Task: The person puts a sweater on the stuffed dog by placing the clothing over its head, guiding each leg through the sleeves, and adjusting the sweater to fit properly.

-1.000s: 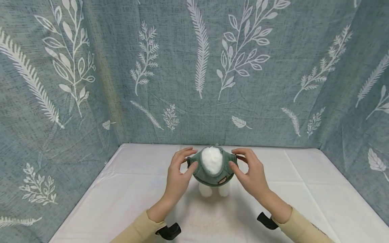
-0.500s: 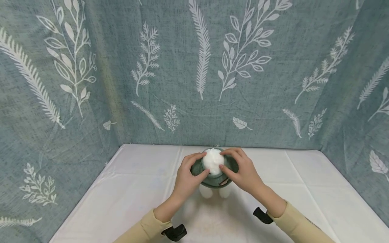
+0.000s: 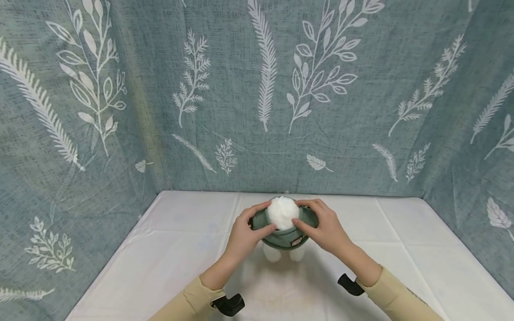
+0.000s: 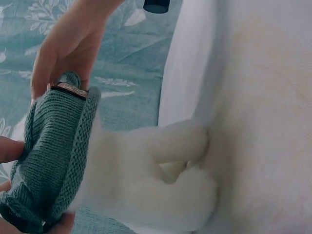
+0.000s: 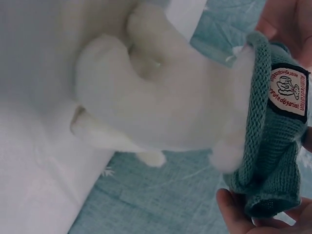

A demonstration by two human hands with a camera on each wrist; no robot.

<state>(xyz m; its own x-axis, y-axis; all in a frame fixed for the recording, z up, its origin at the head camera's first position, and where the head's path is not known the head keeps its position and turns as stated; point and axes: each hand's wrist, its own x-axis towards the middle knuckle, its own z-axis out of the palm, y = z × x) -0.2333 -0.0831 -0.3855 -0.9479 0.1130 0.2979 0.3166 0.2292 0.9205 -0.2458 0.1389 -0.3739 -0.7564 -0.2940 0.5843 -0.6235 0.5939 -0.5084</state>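
Note:
A white plush toy point(image 3: 283, 213) stands upright on the table, with its two feet point(image 3: 296, 255) toward me. A green knitted sweater point(image 3: 277, 240) with a patch point(image 5: 287, 91) sits bunched around its upper part, and the white top pokes through the neck opening. My left hand point(image 3: 246, 231) grips the sweater at the left of this opening, thumb near and fingers beyond. From the right side my right hand point(image 3: 324, 229) holds it likewise. In the right wrist view a short sleeve point(image 5: 273, 202) hangs by the right hand's fingers. The toy's face is hidden.
A white cloth covers the table point(image 3: 160, 258). Leaf-patterned blue-green curtains point(image 3: 241, 98) hang behind it and along both sides. Black straps point(image 3: 229, 305) show below both wrists.
Both hands have moved inward from the sweater's two sleeves to its neck opening. Over the last half second they stay near the opening, with the right hand slightly farther outward.

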